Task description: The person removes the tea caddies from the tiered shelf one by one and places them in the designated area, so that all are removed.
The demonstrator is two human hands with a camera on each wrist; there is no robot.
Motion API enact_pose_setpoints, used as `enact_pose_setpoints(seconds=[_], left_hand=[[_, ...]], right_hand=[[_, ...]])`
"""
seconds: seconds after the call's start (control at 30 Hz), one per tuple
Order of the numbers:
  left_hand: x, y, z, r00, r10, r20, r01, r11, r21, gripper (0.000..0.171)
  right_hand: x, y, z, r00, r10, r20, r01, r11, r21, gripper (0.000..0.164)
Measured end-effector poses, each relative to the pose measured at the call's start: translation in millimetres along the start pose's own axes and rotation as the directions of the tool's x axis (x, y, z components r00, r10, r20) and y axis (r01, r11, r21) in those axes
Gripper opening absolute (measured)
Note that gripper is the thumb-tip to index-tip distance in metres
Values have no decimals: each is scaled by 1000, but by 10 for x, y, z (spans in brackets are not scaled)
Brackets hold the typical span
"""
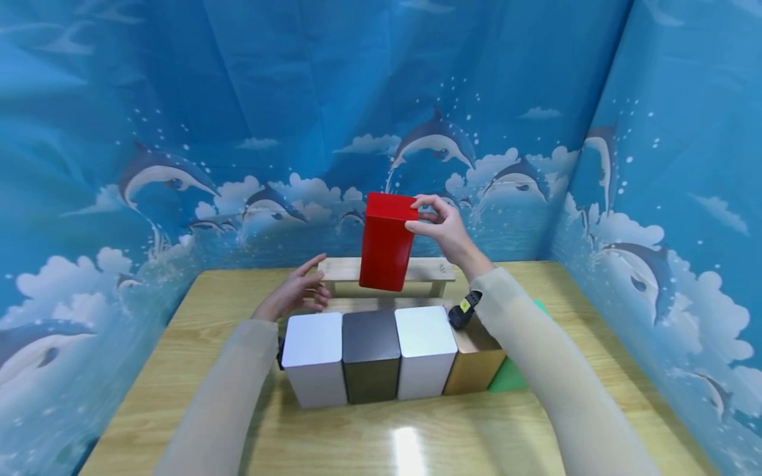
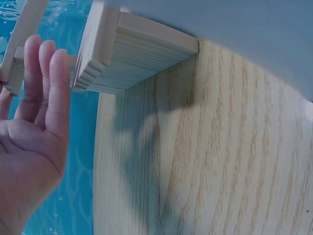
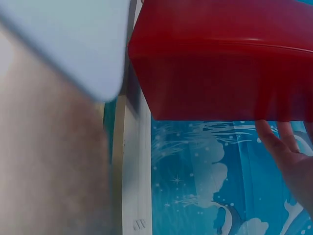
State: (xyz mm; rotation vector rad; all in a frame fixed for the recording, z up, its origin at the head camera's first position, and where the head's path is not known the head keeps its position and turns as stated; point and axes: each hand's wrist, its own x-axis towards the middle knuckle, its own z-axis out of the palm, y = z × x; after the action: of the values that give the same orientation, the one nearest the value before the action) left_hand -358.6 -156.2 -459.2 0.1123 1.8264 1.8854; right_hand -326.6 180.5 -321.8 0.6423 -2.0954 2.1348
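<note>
My right hand (image 1: 443,228) grips a red box (image 1: 387,254) near its top right edge, thumb and fingers at that side. The box is held slightly tilted over a pale wooden two-step rack (image 1: 342,270), overlapping its upper board in the head view. In the right wrist view the red box (image 3: 220,73) fills the top, with fingertips (image 3: 266,132) at its side. My left hand (image 1: 297,291) is beside the left end of the rack, holding nothing; its fingers (image 2: 59,93) are extended in the left wrist view.
In front of the rack stands a row: a white box (image 1: 313,357), a black box (image 1: 372,357), another white box (image 1: 425,354), a gold box (image 1: 474,370) and a green box (image 1: 508,378). My right forearm partly covers the green one. Behind the table (image 1: 196,344) hangs a blue dolphin curtain (image 1: 268,99).
</note>
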Motion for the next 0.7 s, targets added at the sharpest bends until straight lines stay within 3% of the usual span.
enact_pose_setpoints(seconds=[0.7], left_hand=[[-21, 11, 15, 1000, 12, 5, -12, 1000, 7, 54]], right_hand=[[-194, -312, -482, 993, -72, -98, 80, 994, 81, 28]])
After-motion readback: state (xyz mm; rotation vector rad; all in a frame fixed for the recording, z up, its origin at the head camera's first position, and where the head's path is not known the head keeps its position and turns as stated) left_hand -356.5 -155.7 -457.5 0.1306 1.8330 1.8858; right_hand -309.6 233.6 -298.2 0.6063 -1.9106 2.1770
